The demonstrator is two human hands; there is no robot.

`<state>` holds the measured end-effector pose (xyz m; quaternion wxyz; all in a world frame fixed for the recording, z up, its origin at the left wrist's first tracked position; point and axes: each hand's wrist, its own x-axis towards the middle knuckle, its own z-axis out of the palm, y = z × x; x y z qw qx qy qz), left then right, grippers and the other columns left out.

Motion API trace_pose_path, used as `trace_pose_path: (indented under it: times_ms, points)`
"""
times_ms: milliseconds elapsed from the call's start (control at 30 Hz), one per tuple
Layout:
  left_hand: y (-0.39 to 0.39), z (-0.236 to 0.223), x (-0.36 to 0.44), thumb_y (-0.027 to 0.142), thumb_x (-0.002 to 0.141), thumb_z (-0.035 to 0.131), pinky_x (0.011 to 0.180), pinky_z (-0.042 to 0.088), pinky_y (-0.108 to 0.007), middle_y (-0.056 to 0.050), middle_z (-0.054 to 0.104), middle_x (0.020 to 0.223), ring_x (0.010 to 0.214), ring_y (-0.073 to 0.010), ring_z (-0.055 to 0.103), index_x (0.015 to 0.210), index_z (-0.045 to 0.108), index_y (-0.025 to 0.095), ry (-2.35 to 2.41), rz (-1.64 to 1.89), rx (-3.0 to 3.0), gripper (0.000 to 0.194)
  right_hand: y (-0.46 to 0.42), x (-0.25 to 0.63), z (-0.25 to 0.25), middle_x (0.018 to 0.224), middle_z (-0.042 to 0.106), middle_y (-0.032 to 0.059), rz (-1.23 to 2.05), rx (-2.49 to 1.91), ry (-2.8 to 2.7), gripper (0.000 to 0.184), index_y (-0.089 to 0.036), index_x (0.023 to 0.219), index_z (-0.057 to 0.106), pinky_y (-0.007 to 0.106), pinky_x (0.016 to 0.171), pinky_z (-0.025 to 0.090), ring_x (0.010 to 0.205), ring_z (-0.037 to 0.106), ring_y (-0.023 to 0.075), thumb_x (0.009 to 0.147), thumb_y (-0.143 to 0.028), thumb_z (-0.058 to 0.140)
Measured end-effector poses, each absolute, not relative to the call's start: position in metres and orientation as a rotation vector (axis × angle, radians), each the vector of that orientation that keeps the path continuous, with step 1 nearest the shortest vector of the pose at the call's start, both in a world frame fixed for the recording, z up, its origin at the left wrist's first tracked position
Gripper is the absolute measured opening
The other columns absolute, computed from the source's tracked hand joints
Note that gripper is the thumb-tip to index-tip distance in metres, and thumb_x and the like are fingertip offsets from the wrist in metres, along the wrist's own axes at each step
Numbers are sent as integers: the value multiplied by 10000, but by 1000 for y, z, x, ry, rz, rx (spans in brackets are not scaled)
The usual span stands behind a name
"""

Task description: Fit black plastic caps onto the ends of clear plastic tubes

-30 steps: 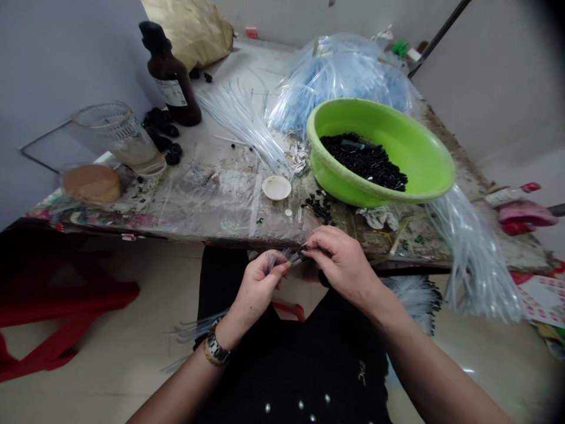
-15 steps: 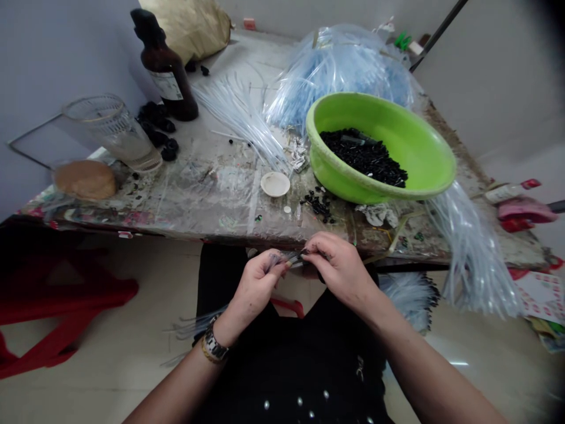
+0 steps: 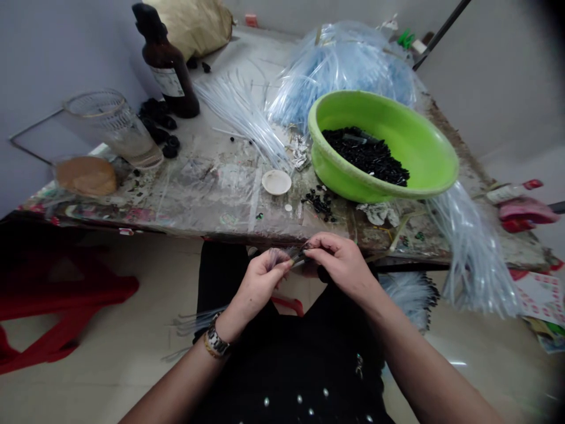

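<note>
My left hand [image 3: 260, 280] is closed round a small bunch of clear plastic tubes [image 3: 274, 258], whose other ends stick out behind my left wrist. At the front end of these tubes my right hand [image 3: 338, 259] pinches with thumb and forefinger; a small dark piece seems to be there, partly hidden by the fingers. Both hands meet just below the table's front edge, above my lap. Beyond them lie a loose heap of small black pieces [image 3: 318, 203], a shallow white dish [image 3: 276, 182] and a green basin [image 3: 384, 103] holding many black pieces [image 3: 364, 156].
Bundles of clear tubing [image 3: 339, 70] lie behind the basin, and another bundle [image 3: 477, 253] hangs over the right edge. A brown bottle [image 3: 170, 70], a tilted glass [image 3: 128, 132] and a round brown lump [image 3: 86, 176] stand left. A red stool [image 3: 66, 300] is below left.
My hands stay together at the tube ends, with the right fingers shifted slightly. The whole view has moved a little; things on the table lie as before.
</note>
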<state>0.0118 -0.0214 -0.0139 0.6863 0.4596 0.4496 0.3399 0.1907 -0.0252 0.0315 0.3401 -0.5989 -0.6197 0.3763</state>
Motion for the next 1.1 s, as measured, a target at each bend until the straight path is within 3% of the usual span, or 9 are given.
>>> trace_pose_path:
  times_ms: [133,300,500,800,1100]
  points:
    - [-21,-9,12,345,791,650,464,336,-213,31,550,578,450,-76,428,749,598,161,1004,759,992,195,-26,194,33,653,632,1,1138,-1576,-1513,149,-199,741,638,265,573,438,629,604,171,843,-265,551]
    - [-21,-7,13,334,794,647,453,333,-208,38,537,562,441,-74,417,754,590,163,1008,756,1009,184,-29,194,29,839,695,19,1056,-1597,-1461,141,-192,912,665,278,691,471,764,631,176,825,-263,579]
    - [-22,-10,13,330,825,615,461,344,-214,24,556,587,461,-83,430,804,616,158,1001,733,1085,173,-30,198,34,648,590,-20,1050,-1635,-1598,135,-182,745,635,242,586,413,617,544,135,841,-254,573]
    - [-24,-5,14,299,816,622,468,322,-212,25,545,592,479,-81,403,820,643,137,1005,709,1104,164,-30,199,38,677,592,-22,1096,-1601,-1666,134,-182,730,602,240,637,394,666,541,131,850,-228,564]
    - [-24,-14,14,278,830,584,488,298,-221,36,484,596,510,-81,379,693,561,152,984,676,1169,188,-34,195,36,630,525,-33,1072,-1616,-1696,170,-190,665,530,243,617,365,622,488,122,833,-210,542]
